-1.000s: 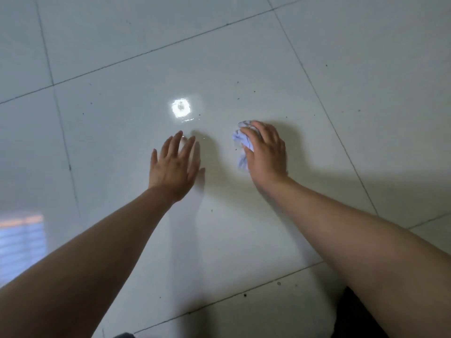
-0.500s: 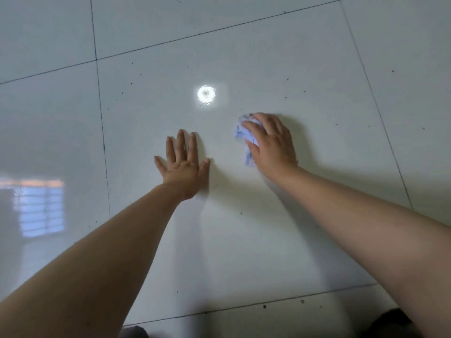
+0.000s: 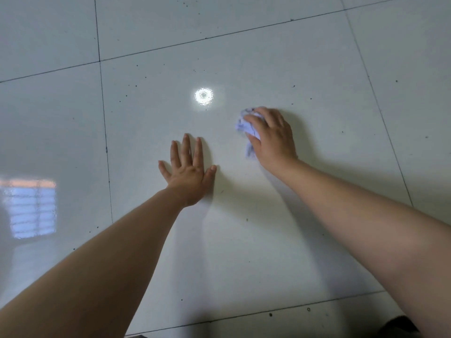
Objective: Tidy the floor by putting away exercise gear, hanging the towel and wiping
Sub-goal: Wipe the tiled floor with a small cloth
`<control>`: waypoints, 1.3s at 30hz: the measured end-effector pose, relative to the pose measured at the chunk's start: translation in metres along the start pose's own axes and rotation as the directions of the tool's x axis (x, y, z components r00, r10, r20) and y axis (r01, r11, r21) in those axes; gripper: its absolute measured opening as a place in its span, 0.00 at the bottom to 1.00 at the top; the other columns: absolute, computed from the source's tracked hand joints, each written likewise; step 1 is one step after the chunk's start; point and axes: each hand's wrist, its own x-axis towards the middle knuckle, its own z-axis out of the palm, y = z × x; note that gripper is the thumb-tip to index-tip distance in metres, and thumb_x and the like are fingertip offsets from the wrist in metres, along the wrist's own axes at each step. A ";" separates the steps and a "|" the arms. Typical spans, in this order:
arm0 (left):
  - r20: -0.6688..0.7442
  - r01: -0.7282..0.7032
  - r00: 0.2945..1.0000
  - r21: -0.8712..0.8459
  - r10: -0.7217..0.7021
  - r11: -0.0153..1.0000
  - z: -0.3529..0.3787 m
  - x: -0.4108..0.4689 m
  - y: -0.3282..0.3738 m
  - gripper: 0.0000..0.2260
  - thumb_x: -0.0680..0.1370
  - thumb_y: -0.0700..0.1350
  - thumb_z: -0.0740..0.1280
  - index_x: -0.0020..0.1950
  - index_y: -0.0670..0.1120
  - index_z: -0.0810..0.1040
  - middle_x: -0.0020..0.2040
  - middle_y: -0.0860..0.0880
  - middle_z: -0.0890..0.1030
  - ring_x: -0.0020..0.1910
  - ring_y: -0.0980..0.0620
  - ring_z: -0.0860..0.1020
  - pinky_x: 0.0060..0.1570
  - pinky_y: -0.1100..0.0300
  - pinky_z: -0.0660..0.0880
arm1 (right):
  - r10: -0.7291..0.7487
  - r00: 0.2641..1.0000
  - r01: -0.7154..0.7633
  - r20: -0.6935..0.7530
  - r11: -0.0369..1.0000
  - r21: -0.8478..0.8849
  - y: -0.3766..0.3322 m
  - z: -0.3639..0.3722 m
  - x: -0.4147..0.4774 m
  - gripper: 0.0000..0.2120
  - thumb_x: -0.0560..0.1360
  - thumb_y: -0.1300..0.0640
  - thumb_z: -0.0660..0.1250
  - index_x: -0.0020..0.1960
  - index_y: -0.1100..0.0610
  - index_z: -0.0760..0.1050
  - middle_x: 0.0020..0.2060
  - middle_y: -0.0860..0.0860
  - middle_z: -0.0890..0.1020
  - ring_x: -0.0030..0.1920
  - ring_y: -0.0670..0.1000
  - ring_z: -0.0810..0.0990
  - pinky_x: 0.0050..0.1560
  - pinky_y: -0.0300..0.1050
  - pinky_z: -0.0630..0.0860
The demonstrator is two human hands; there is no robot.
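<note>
A crumpled pale blue cloth [image 3: 245, 126] lies on the glossy white floor tiles [image 3: 292, 69], bunched under my right hand [image 3: 272, 140], whose fingers curl over it and press it down. Only the cloth's left edge shows; the rest is hidden by the hand. My left hand [image 3: 189, 173] lies flat on the same tile, fingers straight and spread, a short way left of and nearer to me than the cloth. It holds nothing.
Small dark specks dot the tiles around both hands. A round lamp reflection [image 3: 204, 96] shines just beyond the hands, and a window reflection [image 3: 31, 208] sits at the left. Dark grout lines [image 3: 105, 142] cross the floor. A dark shape [image 3: 402, 329] shows at the bottom right corner.
My view has drifted left across the floor. Both hands stay on the tile; the left hand's fingers have spread wider, and the right hand keeps the cloth pressed down.
</note>
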 end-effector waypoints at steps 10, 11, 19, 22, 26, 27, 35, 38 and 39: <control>0.008 -0.001 1.000 0.007 0.001 1.000 -0.001 0.001 0.000 0.31 0.79 0.61 0.45 0.73 0.54 0.29 0.74 0.51 0.28 0.72 0.46 0.29 0.68 0.36 0.37 | -0.054 0.998 0.055 0.045 0.998 -0.041 -0.028 0.012 -0.006 0.16 0.67 0.56 0.68 0.55 0.55 0.78 0.56 0.55 0.79 0.55 0.60 0.77 0.48 0.51 0.75; 0.015 0.001 1.000 0.012 -0.001 1.000 -0.001 0.001 0.000 0.31 0.79 0.61 0.45 0.73 0.54 0.29 0.74 0.51 0.28 0.72 0.46 0.29 0.68 0.36 0.37 | -0.111 0.992 0.113 0.054 0.993 -0.033 -0.025 0.008 -0.009 0.16 0.69 0.53 0.66 0.56 0.54 0.78 0.56 0.54 0.79 0.55 0.59 0.77 0.48 0.50 0.75; -0.024 0.012 1.000 0.048 -0.011 0.999 -0.002 -0.001 0.001 0.31 0.79 0.62 0.46 0.74 0.54 0.31 0.75 0.51 0.30 0.74 0.46 0.32 0.70 0.37 0.42 | 0.141 0.988 -0.131 0.065 0.982 -0.139 -0.036 0.004 -0.015 0.18 0.69 0.54 0.69 0.59 0.51 0.76 0.61 0.53 0.76 0.59 0.60 0.75 0.50 0.50 0.73; -0.131 -0.024 0.991 0.053 0.031 0.998 -0.001 -0.009 -0.002 0.30 0.79 0.60 0.50 0.76 0.54 0.39 0.76 0.49 0.35 0.75 0.46 0.37 0.70 0.39 0.47 | 0.076 0.991 -0.057 0.110 0.984 -0.167 -0.034 -0.001 -0.032 0.20 0.67 0.53 0.71 0.58 0.51 0.76 0.59 0.52 0.77 0.57 0.58 0.76 0.47 0.50 0.75; -0.182 -0.072 0.980 0.073 0.084 0.995 0.002 -0.018 -0.014 0.30 0.79 0.60 0.52 0.77 0.52 0.43 0.77 0.46 0.37 0.76 0.45 0.39 0.72 0.41 0.47 | 0.093 0.994 -0.085 0.059 0.988 -0.131 -0.018 -0.017 -0.037 0.24 0.64 0.57 0.74 0.59 0.52 0.76 0.59 0.52 0.77 0.56 0.58 0.77 0.47 0.50 0.75; -0.195 -0.073 0.977 0.096 0.090 0.993 0.002 -0.019 -0.019 0.30 0.79 0.60 0.52 0.77 0.52 0.44 0.77 0.46 0.38 0.76 0.45 0.40 0.72 0.41 0.48 | 0.117 0.992 -0.111 0.043 0.987 -0.118 -0.016 -0.021 -0.037 0.24 0.64 0.57 0.73 0.60 0.53 0.76 0.59 0.52 0.77 0.57 0.59 0.76 0.47 0.50 0.74; -0.142 0.043 0.989 0.073 -0.032 0.996 0.002 -0.023 -0.034 0.32 0.78 0.62 0.49 0.76 0.52 0.40 0.77 0.46 0.38 0.76 0.45 0.39 0.71 0.40 0.49 | 0.133 0.990 -0.127 0.050 0.986 -0.106 -0.040 -0.006 -0.055 0.27 0.62 0.59 0.74 0.60 0.54 0.75 0.59 0.53 0.77 0.59 0.58 0.75 0.47 0.49 0.75; -0.130 0.045 0.991 0.059 -0.037 0.997 0.001 -0.022 -0.034 0.32 0.78 0.62 0.50 0.76 0.52 0.39 0.77 0.46 0.37 0.76 0.45 0.38 0.71 0.40 0.48 | -0.011 0.995 0.014 0.098 0.999 -0.034 -0.055 -0.002 -0.057 0.23 0.65 0.58 0.67 0.60 0.54 0.75 0.59 0.53 0.77 0.59 0.57 0.75 0.49 0.50 0.75; -0.134 0.042 0.990 0.047 -0.035 0.998 0.000 -0.022 -0.034 0.32 0.78 0.61 0.51 0.76 0.52 0.40 0.77 0.47 0.38 0.76 0.45 0.39 0.71 0.40 0.48 | -0.066 0.989 0.069 0.129 0.997 -0.018 -0.059 0.000 -0.060 0.23 0.66 0.57 0.63 0.61 0.53 0.75 0.59 0.53 0.77 0.60 0.57 0.74 0.50 0.50 0.75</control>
